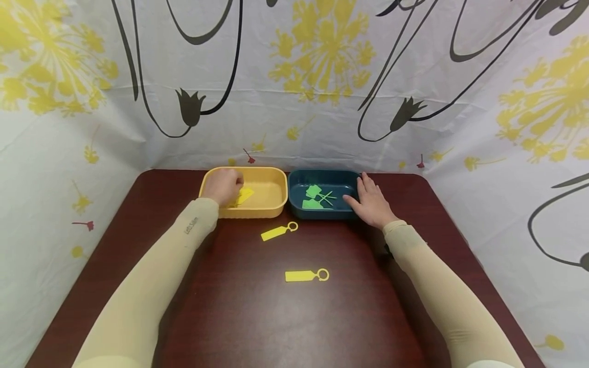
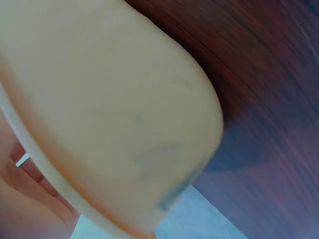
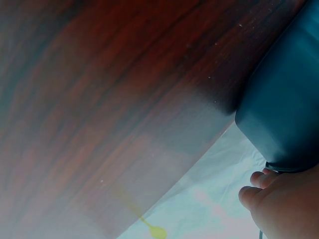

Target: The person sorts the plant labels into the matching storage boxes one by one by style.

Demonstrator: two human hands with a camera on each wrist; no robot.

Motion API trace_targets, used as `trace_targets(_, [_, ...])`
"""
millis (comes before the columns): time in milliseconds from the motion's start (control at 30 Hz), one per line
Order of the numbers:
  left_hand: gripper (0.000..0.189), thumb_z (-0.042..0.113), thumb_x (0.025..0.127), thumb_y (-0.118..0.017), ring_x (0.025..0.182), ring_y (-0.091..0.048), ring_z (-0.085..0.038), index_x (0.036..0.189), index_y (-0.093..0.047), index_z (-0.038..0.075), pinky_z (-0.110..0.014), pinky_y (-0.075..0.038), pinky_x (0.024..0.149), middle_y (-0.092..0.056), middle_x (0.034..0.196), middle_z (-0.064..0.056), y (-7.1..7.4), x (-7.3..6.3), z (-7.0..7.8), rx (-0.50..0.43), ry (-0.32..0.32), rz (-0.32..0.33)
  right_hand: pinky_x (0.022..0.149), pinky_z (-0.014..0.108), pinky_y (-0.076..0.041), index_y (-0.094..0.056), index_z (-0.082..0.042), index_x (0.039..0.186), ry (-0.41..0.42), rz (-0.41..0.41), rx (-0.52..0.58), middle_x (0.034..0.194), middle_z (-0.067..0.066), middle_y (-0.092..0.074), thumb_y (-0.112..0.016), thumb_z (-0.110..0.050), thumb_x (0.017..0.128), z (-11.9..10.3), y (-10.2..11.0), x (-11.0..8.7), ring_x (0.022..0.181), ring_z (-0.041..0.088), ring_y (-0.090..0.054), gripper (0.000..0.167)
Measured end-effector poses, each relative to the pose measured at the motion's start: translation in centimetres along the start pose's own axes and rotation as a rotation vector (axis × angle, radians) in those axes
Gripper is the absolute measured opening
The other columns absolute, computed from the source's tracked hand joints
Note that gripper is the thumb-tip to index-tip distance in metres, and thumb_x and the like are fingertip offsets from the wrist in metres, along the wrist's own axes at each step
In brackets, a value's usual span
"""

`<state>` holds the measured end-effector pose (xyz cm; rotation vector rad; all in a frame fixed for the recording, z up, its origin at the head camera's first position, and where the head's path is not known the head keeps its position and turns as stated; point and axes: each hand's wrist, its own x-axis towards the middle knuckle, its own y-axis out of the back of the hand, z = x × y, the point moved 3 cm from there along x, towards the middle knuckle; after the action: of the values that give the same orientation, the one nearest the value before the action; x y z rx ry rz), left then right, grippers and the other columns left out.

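My left hand [image 1: 224,186] is over the left part of a yellow bin [image 1: 276,211], its fingers bent. Right beside it, several yellow tags [image 1: 245,195] lie in the bin. Whether the fingers hold a tag is hidden; the left wrist view gives only part of the hand [image 2: 32,204] behind the bin's wall [image 2: 109,109]. My right hand [image 1: 374,204], fingers extended, rests at the right rim of a dark blue bin [image 1: 324,213]. Inside that bin lie several green tags [image 1: 314,203]. In the right wrist view, the hand [image 3: 289,201] touches the blue bin [image 3: 284,114].
Two yellow tags with ring ends lie on the dark red table [image 1: 257,317]: one tag [image 1: 274,233] just before the bins, another tag [image 1: 299,276] nearer me. A patterned white cloth [image 1: 257,122] hangs behind the bins and along both sides.
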<state>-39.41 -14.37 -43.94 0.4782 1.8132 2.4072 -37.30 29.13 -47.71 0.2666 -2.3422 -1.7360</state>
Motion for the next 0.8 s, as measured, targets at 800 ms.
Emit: trace_targets(800, [0.009, 0.017, 0.094, -0.072, 0.075, -0.063, -0.020, 0.097, -0.078, 0.011, -0.038, -0.052, 0.070, -0.073, 0.091, -0.002, 1.8, -3.9, 2.6, -0.282, 0.039, 0.180, 0.120, 0.055, -0.002, -0.007, 0.003, 0.159, 0.007, 0.005, 0.020, 0.167, 0.019, 0.005, -0.035, -0.067, 0.101, 0.1, 0.0, -0.1, 0.153, 0.032, 0.006, 0.095])
